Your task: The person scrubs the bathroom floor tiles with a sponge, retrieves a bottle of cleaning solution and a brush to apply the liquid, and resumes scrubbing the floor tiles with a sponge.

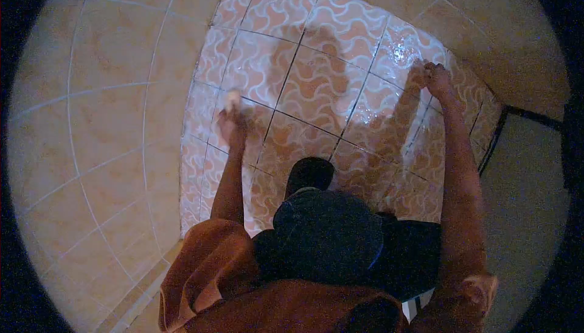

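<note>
My left hand (231, 127) reaches low over the patterned floor tiles (255, 47) on the left side, slightly blurred. Its fingers are closed around a small pale object (233, 97), too blurred to identify. My right hand (438, 80) is further forward at the right, near the tiled floor's far right edge. Its fingers are curled together, and whatever they may hold is hidden. Wet, shiny patches (398, 52) reflect light just left of my right hand.
Beige wall tiles (115, 108) rise at the left, and more (505, 23) stand beyond the floor. A dark-edged threshold (529, 116) is at the right. My dark-clothed legs (328, 229) are at bottom centre. Shadows of my head and arm fall on the floor.
</note>
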`<state>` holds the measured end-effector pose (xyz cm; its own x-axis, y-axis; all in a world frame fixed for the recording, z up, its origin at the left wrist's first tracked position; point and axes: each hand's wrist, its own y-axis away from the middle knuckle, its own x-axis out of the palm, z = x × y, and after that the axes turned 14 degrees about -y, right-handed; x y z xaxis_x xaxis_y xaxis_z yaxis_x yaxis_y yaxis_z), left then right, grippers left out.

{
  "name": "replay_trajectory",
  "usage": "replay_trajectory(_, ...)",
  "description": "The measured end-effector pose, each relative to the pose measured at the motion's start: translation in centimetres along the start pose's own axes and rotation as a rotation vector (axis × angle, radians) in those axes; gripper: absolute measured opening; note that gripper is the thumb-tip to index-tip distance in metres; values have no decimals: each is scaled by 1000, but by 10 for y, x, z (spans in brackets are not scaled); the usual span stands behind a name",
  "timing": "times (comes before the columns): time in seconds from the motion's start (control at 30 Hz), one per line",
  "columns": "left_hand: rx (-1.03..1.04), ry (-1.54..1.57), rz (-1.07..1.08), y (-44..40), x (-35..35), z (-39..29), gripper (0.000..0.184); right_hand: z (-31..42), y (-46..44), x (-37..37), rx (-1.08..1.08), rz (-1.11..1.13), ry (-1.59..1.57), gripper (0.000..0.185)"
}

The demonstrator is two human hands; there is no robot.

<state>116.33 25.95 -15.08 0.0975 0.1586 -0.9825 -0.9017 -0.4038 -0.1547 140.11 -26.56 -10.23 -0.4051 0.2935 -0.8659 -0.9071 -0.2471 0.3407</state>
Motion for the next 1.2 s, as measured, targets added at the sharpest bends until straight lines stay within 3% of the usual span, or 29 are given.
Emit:
replay_trajectory(0.07, -112, -21, -133, 6, 8, 9, 27, -26, -6, 16, -81, 0, 88, 30)
replay_trajectory(0.1, -1, -95, -46, 10, 6, -6, 27, -23, -5, 14, -77, -2, 85, 30)
replay_trajectory(0.17, 186, -202, 331, 12, -41, -73, 24, -9, -1, 7, -109, 24, 82, 32)
replay_trajectory(0.23, 444, 83, 320, 37, -49, -151, 24, -10, -5, 17, -90, -15, -22, 33)
replay_trajectory(0.27, 604, 399, 3, 59, -23, -166, 24, -11, -5, 18, -76, -59, -121, 34)
replay_trajectory(0.3, 604, 407, 2, 59, -28, -173, 24, 1, -1, 10, -73, -61, -115, 34)
replay_trajectory(0.37, 878, 450, 12, 55, -44, -189, 26, 36, 15, -11, -1, -111, -48, 36)
replay_trajectory(0.47, 677, 403, 248, 16, -38, -143, 28, 26, 21, -10, 7, -108, -143, 35)
replay_trajectory(0.5, 655, 406, 73, 12, 14, -100, 26, 24, 24, -14, 0, -102, -143, 33)
replay_trajectory(0.53, 40, 569, 335, -6, -42, -104, 30, 33, 37, -21, 37, -99, -132, 31)
replay_trajectory(0.6, 326, 144, 118, -37, -7, -41, 34, 24, 49, -24, 14, -94, -160, 31)
replay_trajectory(0.63, 351, -152, 138, -50, -28, -40, 34, 21, 56, -25, -35, -73, -182, 30)
replay_trajectory(0.67, 374, -143, 132, -59, -44, -56, 34, 22, 63, -27, -13, -86, -183, 30)
replay_trajectory(0.73, 581, 109, 79, -70, -69, -102, 37, 38, 80, -33, -182, -100, -293, 32)
replay_trajectory(0.8, 998, 213, 216, -62, -89, -176, 35, 71, 120, -35, -270, -75, -293, 34)
replay_trajectory(0.83, 1174, 266, 282, -52, -105, -217, 35, 66, 123, -4, -437, -19, -223, 37)
replay_trajectory(0.87, 1223, 310, 274, -37, -114, -250, 35, 77, 146, 20, -332, -208, -453, 37)
replay_trajectory(0.93, 1488, 500, 214, -4, -131, -301, 39, 82, 180, 36, -152, -109, -672, 39)
replay_trajectory(0.97, 1531, 540, 210, 6, -140, -322, 39, 78, 198, 28, -102, -134, -651, 39)
replay_trajectory(1.03, 1709, 485, 530, 24, -154, -351, 42, 67, 227, 20, 79, 51, -509, 38)
replay_trajectory(1.07, 1784, 535, 573, 34, -153, -359, 50, 59, 244, 29, 107, 42, -507, 38)
replay_trajectory(1.1, 1808, 543, 572, 44, -158, -361, 50, 50, 261, 47, 42, -179, -567, 39)
replay_trajectory(1.13, 1832, 505, 432, 57, -166, -365, 53, 39, 278, 57, -27, -402, -624, 40)
replay_trajectory(1.2, 1816, 496, 260, 69, -175, -369, 55, 2, 307, 64, 231, -350, -523, 46)
